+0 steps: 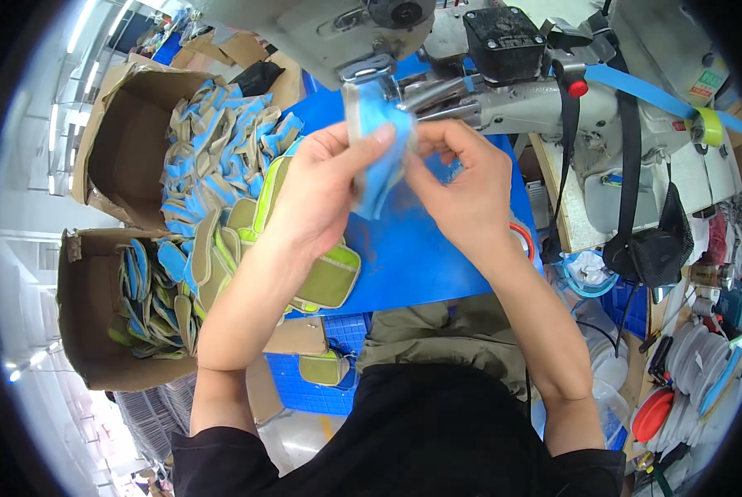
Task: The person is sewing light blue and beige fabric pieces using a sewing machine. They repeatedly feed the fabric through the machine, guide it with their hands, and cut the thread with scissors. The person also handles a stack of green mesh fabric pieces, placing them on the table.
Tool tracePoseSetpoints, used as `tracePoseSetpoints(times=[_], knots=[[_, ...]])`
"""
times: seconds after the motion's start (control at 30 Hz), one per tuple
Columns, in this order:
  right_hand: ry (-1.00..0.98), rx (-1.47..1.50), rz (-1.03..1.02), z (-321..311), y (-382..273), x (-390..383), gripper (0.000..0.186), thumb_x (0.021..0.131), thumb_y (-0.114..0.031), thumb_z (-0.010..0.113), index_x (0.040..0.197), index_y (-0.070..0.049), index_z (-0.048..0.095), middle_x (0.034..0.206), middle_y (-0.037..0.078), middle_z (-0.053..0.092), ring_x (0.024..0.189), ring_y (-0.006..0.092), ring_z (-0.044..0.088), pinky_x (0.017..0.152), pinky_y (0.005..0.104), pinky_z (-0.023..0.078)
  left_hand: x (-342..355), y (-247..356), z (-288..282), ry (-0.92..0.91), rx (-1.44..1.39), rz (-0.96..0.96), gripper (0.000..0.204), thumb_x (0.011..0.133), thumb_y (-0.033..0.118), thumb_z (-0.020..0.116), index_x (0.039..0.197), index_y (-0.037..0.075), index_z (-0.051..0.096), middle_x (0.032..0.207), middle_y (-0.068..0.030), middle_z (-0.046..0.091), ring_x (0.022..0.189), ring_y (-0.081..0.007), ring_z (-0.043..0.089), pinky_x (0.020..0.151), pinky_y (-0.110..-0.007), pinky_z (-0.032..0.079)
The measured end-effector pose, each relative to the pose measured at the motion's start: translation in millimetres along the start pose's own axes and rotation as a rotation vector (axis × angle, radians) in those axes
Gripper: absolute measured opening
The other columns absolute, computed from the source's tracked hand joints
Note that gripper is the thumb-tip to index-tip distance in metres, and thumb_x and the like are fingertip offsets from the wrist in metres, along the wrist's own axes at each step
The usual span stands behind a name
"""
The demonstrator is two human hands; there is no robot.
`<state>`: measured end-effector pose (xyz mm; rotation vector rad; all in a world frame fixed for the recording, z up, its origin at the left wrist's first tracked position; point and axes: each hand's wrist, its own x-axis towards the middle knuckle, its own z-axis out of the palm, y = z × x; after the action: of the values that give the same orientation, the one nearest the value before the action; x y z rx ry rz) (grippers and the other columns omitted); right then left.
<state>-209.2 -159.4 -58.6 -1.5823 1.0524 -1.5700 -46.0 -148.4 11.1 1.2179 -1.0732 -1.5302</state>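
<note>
In front of the sewing machine head [342, 37], a small blue fabric piece with a pale edge [375, 186] is held up, somewhat blurred. My left hand [325, 178] is closed on its left side, thumb lying across the blue face. At its right edge, the thumb and bent forefinger of my right hand [466, 182] pinch the piece. The top of the fabric reaches close under the machine's needle area, though blur hides whether they touch. Beneath both hands spreads a blue work surface [437, 265]. Several green and tan padded pieces [330, 277] lie beside my left forearm.
At the left, a cardboard box [131, 157] adjoins a heap of blue and beige pieces [214, 157]; a nearer box [89, 306] holds more. Blue binding tape [636, 87] runs in from the right. Straps [628, 157] hang there. A blue crate [301, 389] stands below.
</note>
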Motion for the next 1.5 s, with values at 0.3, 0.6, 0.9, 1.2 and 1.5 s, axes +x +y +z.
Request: tracePoseSetpoints(times=[0.3,0.6,0.9,1.2,1.5], knots=[[0.133,-0.060,-0.131,11,9,-13,0.023,0.082,-0.002,0.076,0.103,-0.005,0.067,0.091,0.011,0.071,0.082,0.0258,0.072,0.072,0.0363,0.056,6,-3,-12,-0.027,0.104,0.061,0.020,0.102,0.020,0.068,0.112,0.004,0.072,0.102,-0.0041,0.076,0.089,-0.0100,0.069,0.082,-0.027,0.054],[0.124,0.139,-0.136,12,18,-14,0.019,0.084,0.003,0.073,0.102,-0.003,0.071,0.091,0.011,0.072,0.082,0.0243,0.073,0.072,0.0335,0.057,6,0,-11,-0.097,-0.017,-0.013,0.021,0.103,0.018,0.067,0.118,0.003,0.069,0.106,-0.0050,0.075,0.095,-0.0115,0.072,0.086,-0.028,0.058],[0.090,0.226,-0.147,16,28,-14,0.020,0.084,0.004,0.073,0.103,-0.001,0.072,0.091,0.011,0.072,0.082,0.0213,0.073,0.075,0.0316,0.057,5,-12,-9,0.008,0.181,0.192,0.024,0.091,0.010,0.080,0.112,0.000,0.074,0.101,-0.0088,0.078,0.089,-0.0126,0.072,0.084,-0.027,0.057],[0.112,0.281,-0.055,19,28,-21,0.019,0.086,0.003,0.074,0.105,-0.001,0.075,0.096,0.010,0.074,0.084,0.0182,0.072,0.076,0.0296,0.056,5,-17,0,0.132,0.367,0.305,0.023,0.087,0.005,0.083,0.108,-0.001,0.074,0.097,-0.0053,0.077,0.084,-0.0080,0.069,0.078,-0.025,0.056],[0.110,0.445,0.171,21,19,-17,0.024,0.089,-0.002,0.077,0.113,-0.002,0.073,0.099,0.008,0.074,0.086,0.0127,0.069,0.076,0.0286,0.055,22,-11,-2,0.096,0.186,0.281,0.024,0.088,0.005,0.081,0.109,-0.002,0.072,0.096,-0.0074,0.077,0.079,-0.0090,0.070,0.071,-0.025,0.058]])
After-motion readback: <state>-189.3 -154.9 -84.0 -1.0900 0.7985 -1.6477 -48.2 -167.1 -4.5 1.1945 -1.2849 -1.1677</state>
